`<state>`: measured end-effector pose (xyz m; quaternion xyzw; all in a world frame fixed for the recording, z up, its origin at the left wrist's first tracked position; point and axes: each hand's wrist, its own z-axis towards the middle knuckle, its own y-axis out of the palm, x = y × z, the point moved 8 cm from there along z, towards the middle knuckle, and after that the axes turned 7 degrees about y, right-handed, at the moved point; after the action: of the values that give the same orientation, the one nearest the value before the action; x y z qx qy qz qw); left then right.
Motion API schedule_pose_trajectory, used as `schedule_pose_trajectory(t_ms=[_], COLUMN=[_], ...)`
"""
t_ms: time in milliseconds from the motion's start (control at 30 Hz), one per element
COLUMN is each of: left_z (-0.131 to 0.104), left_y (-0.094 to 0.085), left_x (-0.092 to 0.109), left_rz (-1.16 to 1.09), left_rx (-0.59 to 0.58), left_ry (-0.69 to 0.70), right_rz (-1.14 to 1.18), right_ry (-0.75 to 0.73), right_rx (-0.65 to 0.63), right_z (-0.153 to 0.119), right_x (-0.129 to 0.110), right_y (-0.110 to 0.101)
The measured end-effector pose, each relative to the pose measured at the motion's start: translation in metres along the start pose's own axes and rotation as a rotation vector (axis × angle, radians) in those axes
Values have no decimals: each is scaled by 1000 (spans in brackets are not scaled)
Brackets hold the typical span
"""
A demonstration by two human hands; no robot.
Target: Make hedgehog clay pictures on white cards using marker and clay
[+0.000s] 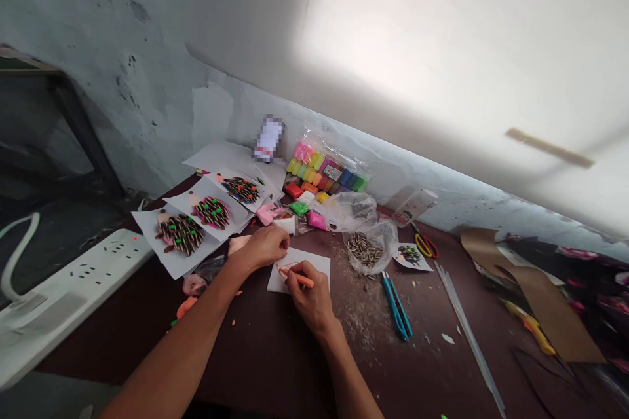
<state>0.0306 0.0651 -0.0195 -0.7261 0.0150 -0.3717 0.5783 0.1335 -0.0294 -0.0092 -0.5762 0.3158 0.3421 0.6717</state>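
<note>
My right hand grasps thick orange marker over small white square paper, centre front. My left hand curls near paper's far left corner; cannot tell if gripping. Hazard: weakly held paper may slide, skewing orange line. Flanking: clear plastic seed bag, blue-handled tool, right; white seed-decorated cards, left.

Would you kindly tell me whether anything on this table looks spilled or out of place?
Yes: fine brownish debris is scattered over the table between the right hand and the teal tool, near the bagged seeds; it looks spilled rather than set down.
</note>
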Motion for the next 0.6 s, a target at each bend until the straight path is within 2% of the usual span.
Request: schedule_pose_trajectory(t_ms=[300, 600], left_z=[0, 0], left_y=[1, 0], left_x=[0, -1], left_rz=[11, 9], left_rx=[-1, 16], left_ry=[2, 2], right_rz=[35, -24], right_ry=[3, -14], right_rx=[26, 59], right_z=[0, 1], right_x=[-2, 3], right_y=[-4, -5])
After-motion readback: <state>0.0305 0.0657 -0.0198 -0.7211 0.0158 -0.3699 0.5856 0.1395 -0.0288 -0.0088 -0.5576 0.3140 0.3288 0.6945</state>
